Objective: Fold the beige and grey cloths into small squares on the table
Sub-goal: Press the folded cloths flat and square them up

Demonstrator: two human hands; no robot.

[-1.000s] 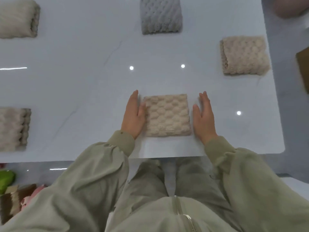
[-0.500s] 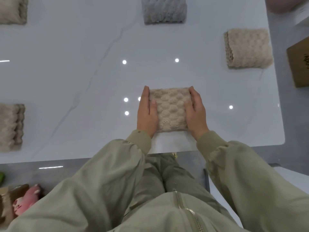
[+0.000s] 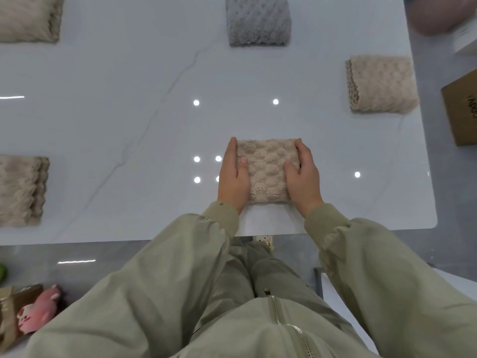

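Note:
A folded beige cloth (image 3: 267,171) with a bubbly texture lies near the front edge of the white table (image 3: 129,99). My left hand (image 3: 232,177) holds its left side, fingers along the edge and thumb on top. On the opposite side my right hand (image 3: 303,177) grips it the same way. A folded grey cloth (image 3: 259,20) sits at the back centre. Other folded beige cloths lie at the right (image 3: 382,85), at the left edge (image 3: 20,189) and at the back left (image 3: 28,18).
A brown cardboard box (image 3: 462,104) stands on the floor past the table's right edge. A pink soft toy (image 3: 38,313) lies on the floor at lower left. The table's rounded front right corner (image 3: 431,223) is close to my right arm.
My hands lay flat on the table beside the cloth; they have closed in and now grip its two sides. The cloth looks narrower and sits a little further from me.

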